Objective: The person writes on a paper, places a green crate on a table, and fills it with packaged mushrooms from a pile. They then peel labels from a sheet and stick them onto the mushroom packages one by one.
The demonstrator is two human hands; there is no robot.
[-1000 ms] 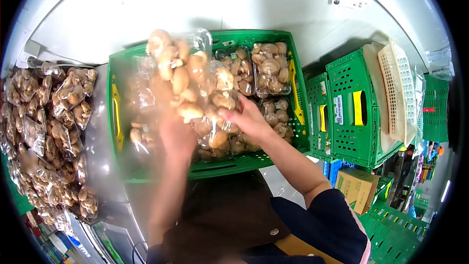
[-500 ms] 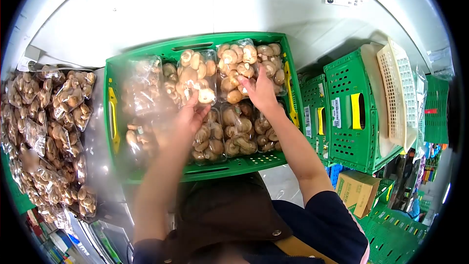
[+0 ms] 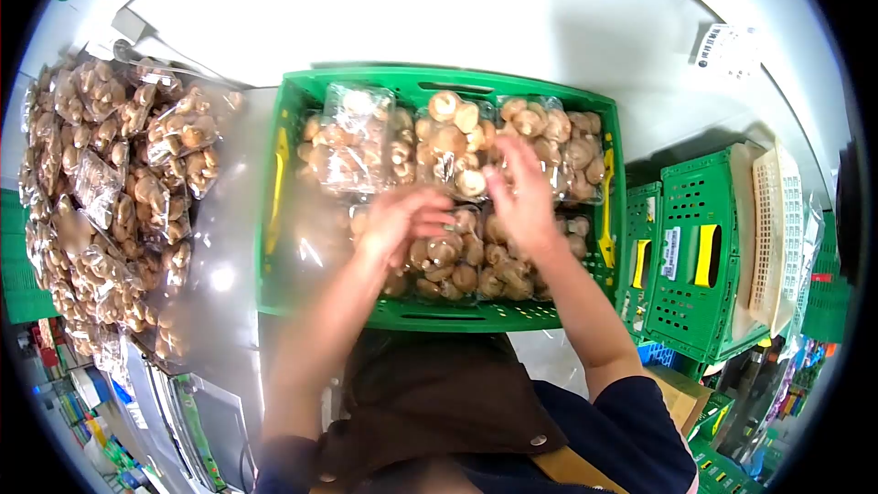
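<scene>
My left hand (image 3: 402, 224) hovers over the front row of mushroom packs in a green crate, fingers loosely apart and holding nothing. Just below its fingertips sits a clear-wrapped front pack of brown mushrooms (image 3: 445, 261). My right hand (image 3: 526, 197) is open, thumb and fingers spread, by the right edge of the middle back pack of mushrooms (image 3: 448, 142). Its fingertips overlap the neighbouring back pack (image 3: 538, 119). At the left, another wrapped pack (image 3: 352, 151) lies tilted on top of others. The green crate's near rim (image 3: 412, 318) runs in front of me.
A large heap of bagged mushrooms (image 3: 110, 192) covers the metal table's (image 3: 224, 265) left part. At right stand green crates (image 3: 686, 261) on their sides and a cream basket (image 3: 773, 238). A white wall (image 3: 430, 9) rises behind; a cardboard box (image 3: 677, 393) sits low at right.
The view has swung left, so the crate appears farther right. My left hand has drawn back from the middle back pack toward the front row; my right hand has shifted left across the packs.
</scene>
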